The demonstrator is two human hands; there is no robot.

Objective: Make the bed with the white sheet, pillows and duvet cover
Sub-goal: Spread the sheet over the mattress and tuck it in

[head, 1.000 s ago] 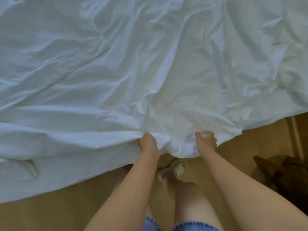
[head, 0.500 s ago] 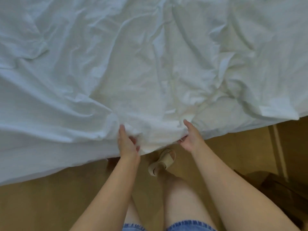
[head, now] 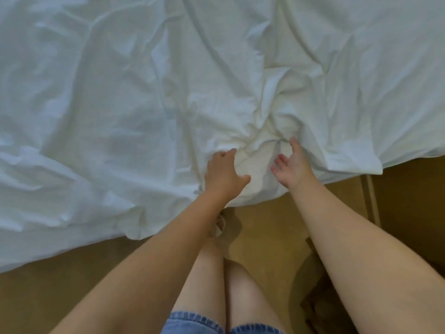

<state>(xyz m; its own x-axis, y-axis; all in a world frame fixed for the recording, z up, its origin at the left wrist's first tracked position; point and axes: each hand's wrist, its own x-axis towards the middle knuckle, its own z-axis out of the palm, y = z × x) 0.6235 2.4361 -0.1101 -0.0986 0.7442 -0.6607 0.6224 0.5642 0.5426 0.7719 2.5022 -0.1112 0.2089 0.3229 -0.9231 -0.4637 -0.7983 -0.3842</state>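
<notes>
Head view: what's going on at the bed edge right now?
A person stands at the side of the bed, both bare hands on the white sheet where it bunches at the near edge. The left hand has its fingers curled into the fabric; the right hand is open, fingers spread against the bunch. The sheet is heavily wrinkled and hangs toward the tan floor. No pillows show.

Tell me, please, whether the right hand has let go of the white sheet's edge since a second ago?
Yes. The right hand has opened, fingers spread, and moved up from the hem onto the white sheet, farther from the floor.
</notes>
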